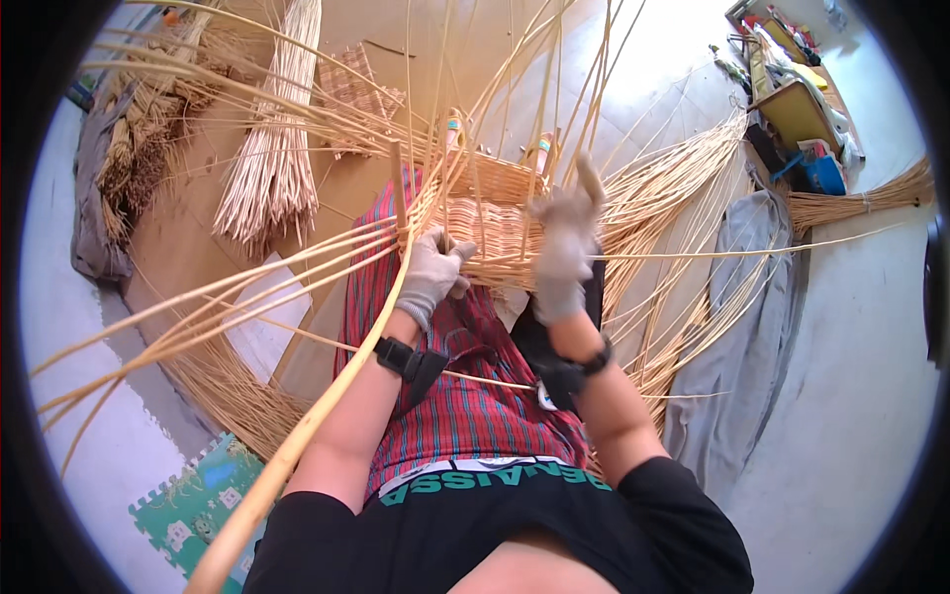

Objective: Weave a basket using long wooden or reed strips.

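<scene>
Seen part-woven: a lt. tan wicker basket (485,223), approx. rect., w/ opening turned up. Lies at upper ctr. of view. Shows horiz. weave packed close inside, w/ rim unfinished. Has a stout post (399,186) upright at L corner. Bristles w/ long, unwoven rods (163,349), fanning L & upward. Meets one thicker rod (322,413) at L side, angled to lower L.

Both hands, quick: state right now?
Left hand: closed on the woven basket, near its left corner.
Right hand: blurred; open or closed cannot be told.
</scene>
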Demonstrator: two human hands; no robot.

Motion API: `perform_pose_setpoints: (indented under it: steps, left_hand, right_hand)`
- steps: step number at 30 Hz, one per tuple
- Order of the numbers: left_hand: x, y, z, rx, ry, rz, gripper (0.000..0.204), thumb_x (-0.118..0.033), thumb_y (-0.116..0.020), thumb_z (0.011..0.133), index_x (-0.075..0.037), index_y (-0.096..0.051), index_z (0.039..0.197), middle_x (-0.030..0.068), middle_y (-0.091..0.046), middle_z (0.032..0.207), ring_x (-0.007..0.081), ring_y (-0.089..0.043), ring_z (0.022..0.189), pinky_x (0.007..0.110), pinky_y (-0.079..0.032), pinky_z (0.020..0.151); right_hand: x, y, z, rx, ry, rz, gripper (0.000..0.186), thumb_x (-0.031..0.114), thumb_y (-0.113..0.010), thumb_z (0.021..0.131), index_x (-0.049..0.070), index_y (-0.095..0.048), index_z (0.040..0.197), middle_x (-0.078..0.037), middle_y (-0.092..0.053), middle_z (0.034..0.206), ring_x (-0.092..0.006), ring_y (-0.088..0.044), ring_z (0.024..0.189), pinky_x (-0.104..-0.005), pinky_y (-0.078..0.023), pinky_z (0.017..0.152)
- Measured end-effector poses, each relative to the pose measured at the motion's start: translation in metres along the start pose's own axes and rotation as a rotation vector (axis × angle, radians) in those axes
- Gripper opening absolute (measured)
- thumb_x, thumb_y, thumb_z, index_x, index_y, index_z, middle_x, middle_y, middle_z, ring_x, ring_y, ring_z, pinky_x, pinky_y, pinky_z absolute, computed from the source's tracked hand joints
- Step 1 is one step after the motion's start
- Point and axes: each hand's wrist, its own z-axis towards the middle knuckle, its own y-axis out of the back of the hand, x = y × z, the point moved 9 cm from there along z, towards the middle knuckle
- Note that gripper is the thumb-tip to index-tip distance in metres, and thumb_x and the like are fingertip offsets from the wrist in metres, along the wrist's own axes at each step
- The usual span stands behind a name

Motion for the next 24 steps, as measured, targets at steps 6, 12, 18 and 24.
perform_pose_setpoints:
  steps: [6,12,18,24]
  left_hand:
    - [-0.003,-0.020,0.006,0.110,-0.023,-0.038,0.038,-0.028,-0.082,0.088,-0.007,-0.051,0.085,0.0107,-0.066,0.073,0.0180,-0.068,0.053,0.030,-0.054,0.039]
    - [-0.020,-0.021,-0.003,0.017,0.074,0.244,0.055,-0.045,-0.081,0.086,0.000,-0.053,0.099,0.0140,-0.068,0.075,0.0167,-0.068,0.053,0.032,-0.054,0.042]
    - [-0.049,-0.034,-0.043,-0.196,-0.733,0.026,0.027,-0.022,-0.058,0.105,-0.002,-0.055,0.122,0.0085,-0.069,0.099,0.0167,-0.071,0.072,0.028,-0.061,0.063]
    - [-0.027,-0.131,-0.002,0.344,-0.092,0.370,0.030,-0.030,-0.054,0.106,-0.005,-0.061,0.119,0.0097,-0.071,0.088,0.0194,-0.069,0.068,0.028,-0.055,0.060]
  right_hand:
    - [0.018,0.074,-0.063,-0.272,-0.201,-0.249,0.019,0.023,-0.041,0.111,0.007,-0.048,0.117,-0.002,-0.048,0.074,-0.0127,-0.055,0.069,-0.0435,-0.058,0.082]
    - [0.054,0.018,-0.068,-0.016,-0.296,-0.128,0.011,0.015,-0.050,0.108,0.006,-0.056,0.111,-0.004,-0.060,0.082,-0.0142,-0.063,0.078,-0.0336,-0.057,0.082]
    - [0.059,0.149,-0.039,-0.378,-0.315,-0.215,0.029,-0.006,-0.060,0.097,0.012,-0.050,0.119,-0.011,-0.071,0.099,-0.0200,-0.071,0.091,-0.0261,-0.057,0.070]
    - [0.032,0.117,0.012,-0.129,-0.483,-0.417,0.041,-0.002,-0.060,0.097,0.012,-0.048,0.134,-0.011,-0.070,0.116,-0.0217,-0.073,0.091,-0.0336,-0.058,0.072]
